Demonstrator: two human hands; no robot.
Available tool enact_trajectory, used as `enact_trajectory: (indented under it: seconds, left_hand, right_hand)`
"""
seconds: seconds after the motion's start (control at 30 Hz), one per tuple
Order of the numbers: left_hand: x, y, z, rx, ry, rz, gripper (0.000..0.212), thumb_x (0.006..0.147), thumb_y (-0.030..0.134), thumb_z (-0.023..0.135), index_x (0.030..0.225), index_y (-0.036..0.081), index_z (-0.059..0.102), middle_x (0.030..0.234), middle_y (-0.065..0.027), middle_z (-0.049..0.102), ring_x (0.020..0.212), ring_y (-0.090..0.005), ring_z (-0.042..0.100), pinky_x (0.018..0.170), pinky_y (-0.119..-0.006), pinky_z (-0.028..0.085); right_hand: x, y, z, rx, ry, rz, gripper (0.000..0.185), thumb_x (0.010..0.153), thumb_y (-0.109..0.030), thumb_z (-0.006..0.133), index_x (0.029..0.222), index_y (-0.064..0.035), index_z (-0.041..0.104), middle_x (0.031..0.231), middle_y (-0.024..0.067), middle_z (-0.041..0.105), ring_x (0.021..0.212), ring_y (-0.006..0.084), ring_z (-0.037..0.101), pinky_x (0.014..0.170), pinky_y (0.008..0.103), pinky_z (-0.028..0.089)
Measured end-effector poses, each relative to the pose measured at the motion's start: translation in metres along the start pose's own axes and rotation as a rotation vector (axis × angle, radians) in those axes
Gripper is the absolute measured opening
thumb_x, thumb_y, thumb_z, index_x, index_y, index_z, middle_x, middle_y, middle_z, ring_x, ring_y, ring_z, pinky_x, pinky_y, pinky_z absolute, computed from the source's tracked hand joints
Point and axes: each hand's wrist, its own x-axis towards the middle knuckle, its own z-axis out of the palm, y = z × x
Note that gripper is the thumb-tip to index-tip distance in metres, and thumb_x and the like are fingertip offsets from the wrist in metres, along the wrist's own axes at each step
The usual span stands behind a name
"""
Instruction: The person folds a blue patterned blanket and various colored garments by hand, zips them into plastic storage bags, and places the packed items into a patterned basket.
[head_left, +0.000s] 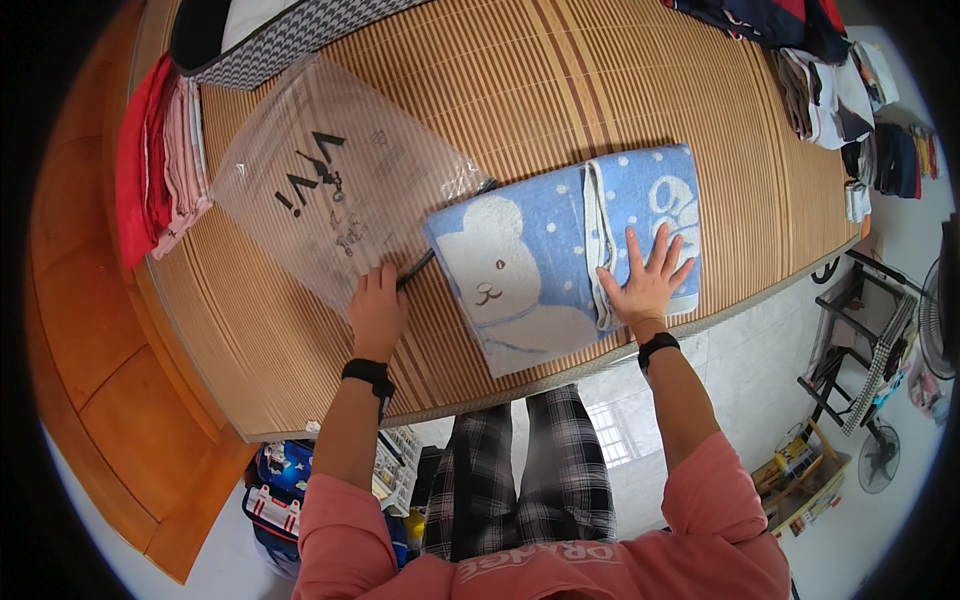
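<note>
A folded blue towel (555, 225) with a white bear and white dots lies on a striped bamboo mat (480, 97). My right hand (649, 281) rests flat on its right part with the fingers spread, beside a whitish folded edge. To the left, a clear plastic zip bag (292, 150) with black print lies flat, its dark strip running by the towel's left side and partly under it. My left hand (379, 307) has its fingers curled on the bag's lower edge at that dark strip. Both wrists wear black bands.
Folded red and pink clothes (169, 165) stand at the left edge, below a houndstooth fabric box (255, 60). Several folded clothes (825, 97) lie at the upper right. The mat's front edge (540, 386) runs before my legs. An orange wooden panel (142, 397) is at left.
</note>
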Motion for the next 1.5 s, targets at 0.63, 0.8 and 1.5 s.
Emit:
enact_trajectory:
  seconds: [0.63, 0.8, 1.5]
  left_hand:
    - [-0.025, 0.047, -0.162, -0.915, 0.412, -0.48, 0.003, 0.091, 0.008, 0.053, 0.089, 0.006, 0.052, 0.079, 0.0023, 0.05, 0.069, -0.0063, 0.048, 0.06, -0.022, 0.041]
    - [-0.044, 0.115, -0.16, -0.496, 0.216, -0.214, 0.01, 0.082, 0.004, 0.059, 0.088, 0.002, 0.051, 0.077, -0.0071, 0.053, 0.069, -0.0181, 0.054, 0.061, -0.029, 0.046]
    - [0.061, 0.415, -0.003, -0.472, -0.257, 0.078, 0.022, 0.075, 0.015, 0.061, 0.092, 0.003, 0.053, 0.089, -0.0161, 0.062, 0.079, -0.034, 0.063, 0.064, -0.043, 0.052]
  right_hand:
    - [-0.001, 0.005, -0.004, 0.05, -0.033, 0.021, 0.071, 0.079, -0.068, 0.045, 0.14, -0.0346, 0.032, 0.15, 0.0195, 0.011, 0.137, 0.0446, 0.008, 0.101, 0.069, 0.0]
    - [-0.001, 0.01, -0.011, 0.118, -0.079, 0.005, 0.071, 0.08, -0.066, 0.048, 0.141, -0.0338, 0.031, 0.151, 0.0188, 0.009, 0.136, 0.0455, 0.006, 0.1, 0.0691, -0.003]
    - [0.024, 0.153, -0.073, 1.914, -0.819, 0.556, 0.039, 0.092, -0.03, 0.052, 0.12, -0.0021, 0.05, 0.104, 0.0041, 0.059, 0.094, 0.0085, 0.054, 0.081, 0.0235, 0.044]
